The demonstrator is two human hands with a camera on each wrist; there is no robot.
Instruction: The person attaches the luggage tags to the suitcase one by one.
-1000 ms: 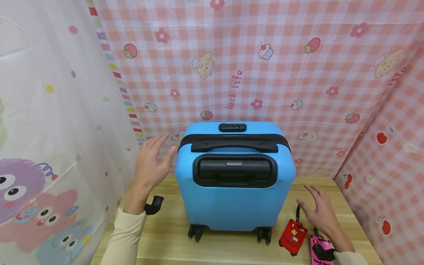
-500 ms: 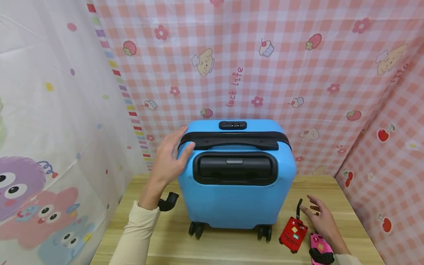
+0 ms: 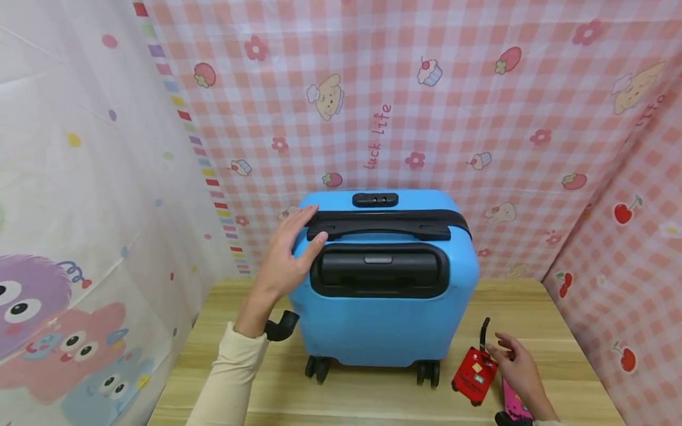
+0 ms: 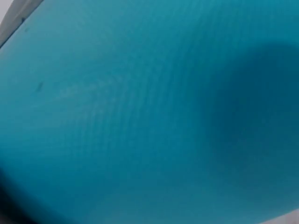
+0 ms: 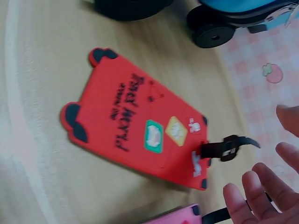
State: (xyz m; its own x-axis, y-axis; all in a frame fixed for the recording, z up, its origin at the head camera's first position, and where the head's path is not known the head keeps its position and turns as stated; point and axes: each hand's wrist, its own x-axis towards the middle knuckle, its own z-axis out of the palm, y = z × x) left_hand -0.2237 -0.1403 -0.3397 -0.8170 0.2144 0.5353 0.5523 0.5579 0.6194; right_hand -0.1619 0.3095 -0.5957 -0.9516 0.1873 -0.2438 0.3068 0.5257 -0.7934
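A light blue suitcase (image 3: 378,331) stands upright on its black wheels, with a black carry handle (image 3: 379,229) on top. Against its upper left corner rests my left hand (image 3: 288,260), fingers extended along the side and thumb on the front. The left wrist view is filled by the blue shell (image 4: 140,112). At the right, my right hand (image 3: 519,370) hovers beside the black strap (image 5: 217,150) of a red luggage tag (image 5: 135,121), fingers loosely bent and holding nothing. A pink luggage tag (image 3: 514,405) lies partly hidden under the right hand and wrist.
The wooden table (image 3: 373,402) carries everything. A pink checked cloth (image 3: 458,118) hangs right behind the suitcase and down the right side. On the left hangs a white cartoon-print curtain (image 3: 144,236).
My left hand has moved right, from beside the suitcase onto its upper left corner. My right hand has lowered toward the red luggage tag's strap.
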